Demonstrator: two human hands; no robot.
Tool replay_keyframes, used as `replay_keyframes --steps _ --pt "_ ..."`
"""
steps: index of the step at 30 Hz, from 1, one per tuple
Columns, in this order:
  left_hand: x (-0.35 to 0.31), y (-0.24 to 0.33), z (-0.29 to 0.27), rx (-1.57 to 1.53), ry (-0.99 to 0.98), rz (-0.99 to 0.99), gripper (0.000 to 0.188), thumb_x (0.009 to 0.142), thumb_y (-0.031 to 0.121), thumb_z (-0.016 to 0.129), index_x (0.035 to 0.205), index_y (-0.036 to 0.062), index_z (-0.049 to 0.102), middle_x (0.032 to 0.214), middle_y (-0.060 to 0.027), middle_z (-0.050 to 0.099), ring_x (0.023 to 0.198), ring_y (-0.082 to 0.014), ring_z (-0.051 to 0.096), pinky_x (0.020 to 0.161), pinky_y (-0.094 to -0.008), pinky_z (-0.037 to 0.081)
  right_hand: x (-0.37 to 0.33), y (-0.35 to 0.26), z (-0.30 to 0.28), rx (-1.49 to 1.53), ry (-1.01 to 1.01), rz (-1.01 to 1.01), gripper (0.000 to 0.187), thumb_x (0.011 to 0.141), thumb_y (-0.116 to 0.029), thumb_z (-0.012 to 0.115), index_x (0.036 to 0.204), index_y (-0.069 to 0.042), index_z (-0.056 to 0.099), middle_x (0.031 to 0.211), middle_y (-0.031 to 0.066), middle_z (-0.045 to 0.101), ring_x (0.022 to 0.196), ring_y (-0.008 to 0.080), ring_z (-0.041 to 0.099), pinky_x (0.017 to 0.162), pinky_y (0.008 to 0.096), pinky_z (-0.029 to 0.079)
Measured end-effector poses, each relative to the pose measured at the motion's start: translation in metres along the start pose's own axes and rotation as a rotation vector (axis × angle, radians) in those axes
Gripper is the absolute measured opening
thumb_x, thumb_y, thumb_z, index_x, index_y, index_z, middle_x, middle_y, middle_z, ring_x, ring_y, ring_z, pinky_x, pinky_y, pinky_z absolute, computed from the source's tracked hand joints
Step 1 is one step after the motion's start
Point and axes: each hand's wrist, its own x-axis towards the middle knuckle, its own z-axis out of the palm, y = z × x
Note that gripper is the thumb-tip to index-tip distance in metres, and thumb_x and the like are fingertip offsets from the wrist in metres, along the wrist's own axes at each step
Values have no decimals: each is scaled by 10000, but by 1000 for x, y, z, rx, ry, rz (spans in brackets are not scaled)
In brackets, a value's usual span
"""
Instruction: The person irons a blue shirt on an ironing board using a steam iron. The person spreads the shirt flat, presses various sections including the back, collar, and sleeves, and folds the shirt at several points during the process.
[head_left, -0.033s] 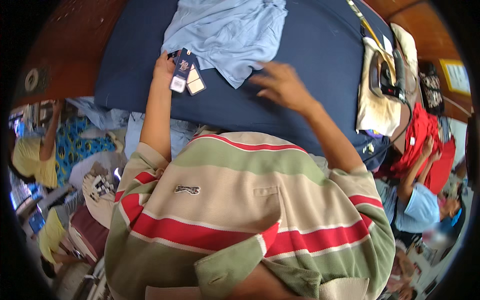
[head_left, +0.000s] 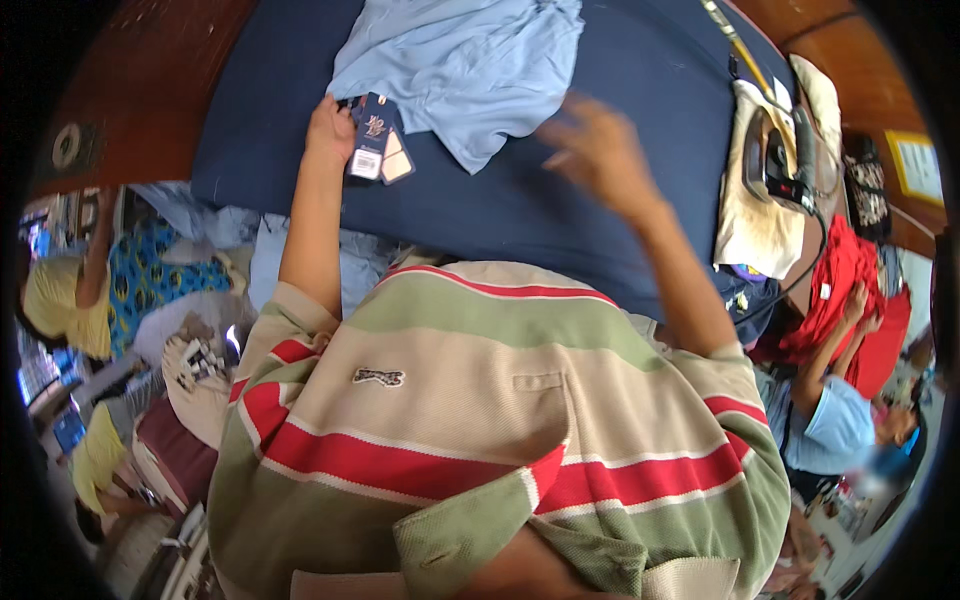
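Observation:
A rumpled light blue garment (head_left: 460,70) lies on the dark blue cloth of the ironing table (head_left: 620,60), its far part cut off by the picture's top edge. My left hand (head_left: 330,130) is closed at the garment's near left edge, its fingertips partly hidden. Right beside it hang dark blue paper tags (head_left: 372,135) with white patches. Some way off the garment's right side is my right hand (head_left: 600,155), blurred by motion, its fingers apart and nothing seen in them.
On the right, an iron (head_left: 775,160) rests on a scorched cream cloth (head_left: 745,235), its cord trailing down. More light blue cloth (head_left: 350,262) hangs at the table's near edge. A person in blue (head_left: 840,410) handles red cloth (head_left: 850,300); others are at left.
My right hand has moved to the right, away from the garment's near corner. My left hand stays at the garment's edge beside the tags.

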Motion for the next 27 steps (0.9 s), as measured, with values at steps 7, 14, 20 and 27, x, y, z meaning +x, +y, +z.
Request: replay_keyframes --steps 7,14,20,27 --pt "-52 -10 -29 686 430 682 386 875 239 542 1211 61 478 1072 -106 584 888 -214 582 774 -347 447 -92 162 -218 -1114 -10 920 559 839 -404 557 1274 -69 451 1236 181 517 1131 331 495 935 402 399" --pt "-118 -103 13 915 113 520 341 824 267 607 1043 7 631 793 -115 666 712 -166 630 641 -288 480 -166 268 -259 -618 -180 977 696 789 -443 594 1296 -19 374 1035 295 581 968 405 581 830 450 438" --pt "-125 -101 50 882 -20 147 290 842 223 626 1030 5 589 822 -15 612 691 -67 523 592 -196 386 -95 254 -238 -631 -169 707 578 841 -481 525 1165 -2 552 1081 210 608 1031 337 575 854 402 439" --pt "-134 -112 77 135 -100 36 40 854 108 608 875 97 576 761 16 592 658 -62 536 575 -208 412 -29 -2 -1 1378 -826 1065 842 860 -694 251 1354 -19 351 1185 149 552 973 204 554 820 328 463"
